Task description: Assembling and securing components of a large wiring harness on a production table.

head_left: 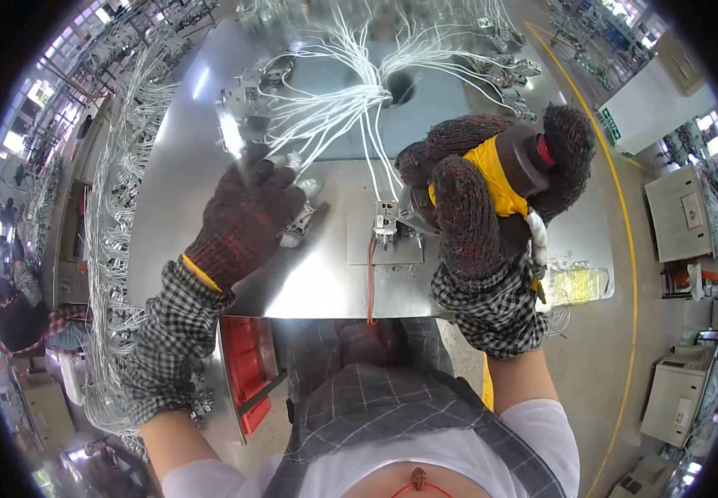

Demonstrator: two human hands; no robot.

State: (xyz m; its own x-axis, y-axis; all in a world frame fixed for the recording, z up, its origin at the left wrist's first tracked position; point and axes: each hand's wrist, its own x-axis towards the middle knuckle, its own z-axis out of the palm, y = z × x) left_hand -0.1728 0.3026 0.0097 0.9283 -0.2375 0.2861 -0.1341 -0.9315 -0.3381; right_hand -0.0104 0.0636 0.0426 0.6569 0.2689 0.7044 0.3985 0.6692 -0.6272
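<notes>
My left hand (pixel 247 216), in a dark knitted glove with pale fingertips, is closed around a small metal connector (pixel 299 220) over the left of the steel table. My right hand (pixel 475 199), gloved alike, grips a dark power tool (pixel 515 162) wrapped in yellow tape, with a red part on its end. The tool's front end is beside an upright metal terminal block (pixel 386 217) on a small plate (pixel 361 249). White wires (pixel 367 91) run from the block to a bundle, and a red cord (pixel 370 282) hangs from it over the near edge.
More metal connectors on white wires lie at the back left (pixel 243 100) and back right (pixel 518 75). A grey mat (pixel 433 124) covers the table's middle. Wire harnesses (pixel 114 249) hang along the left side. Under the table is a red bin (pixel 247 365); a clear packet (pixel 579 285) lies right.
</notes>
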